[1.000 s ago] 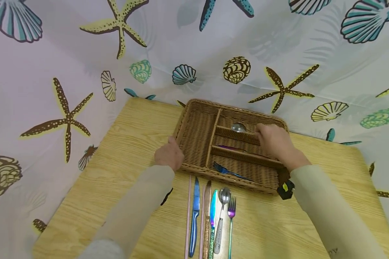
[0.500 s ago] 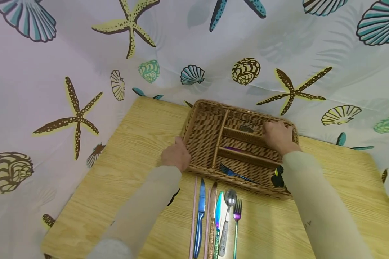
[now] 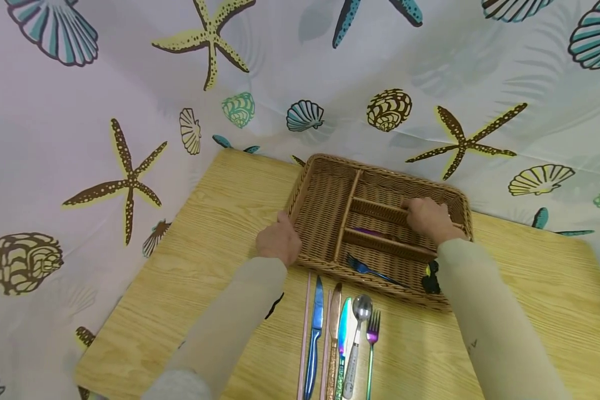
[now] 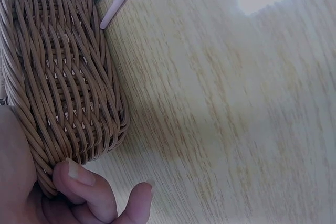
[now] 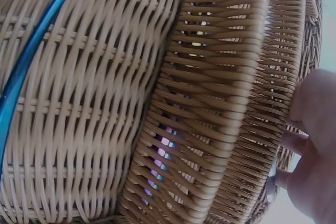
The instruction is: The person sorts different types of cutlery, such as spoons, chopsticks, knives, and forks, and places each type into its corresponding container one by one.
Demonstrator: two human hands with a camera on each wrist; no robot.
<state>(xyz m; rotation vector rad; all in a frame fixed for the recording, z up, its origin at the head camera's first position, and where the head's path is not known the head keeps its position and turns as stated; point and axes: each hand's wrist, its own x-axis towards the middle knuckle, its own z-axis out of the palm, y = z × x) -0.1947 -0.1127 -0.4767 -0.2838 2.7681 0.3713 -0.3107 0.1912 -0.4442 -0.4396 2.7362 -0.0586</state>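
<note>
A brown wicker cutlery tray (image 3: 316, 264) stands on the table. Its front left corner is in the grip of my left hand (image 3: 280, 241), the fingers curled round the rim in the left wrist view. My right hand (image 3: 429, 218) reaches into the rear compartment, over a divider. Its fingers pinch a silvery piece, seemingly the spoon (image 5: 271, 184), mostly hidden by the hand and the wicker. A purple piece of cutlery (image 3: 372, 231) lies in the middle compartment, partly behind a divider. In the front one rests a blue fork (image 3: 365, 268).
Before the tray lie pink chopsticks (image 3: 305, 333), a blue knife (image 3: 314, 339), a copper knife (image 3: 335, 316), a rainbow knife (image 3: 344, 325), a grey-handled spoon (image 3: 362, 306) and a purple-green fork (image 3: 373, 328). A patterned cloth (image 3: 270, 55) hangs behind the table.
The spoon's bowl, visible in the rear compartment before, is out of sight in the head view. My right hand has shifted slightly within the tray. The left keeps its grip.
</note>
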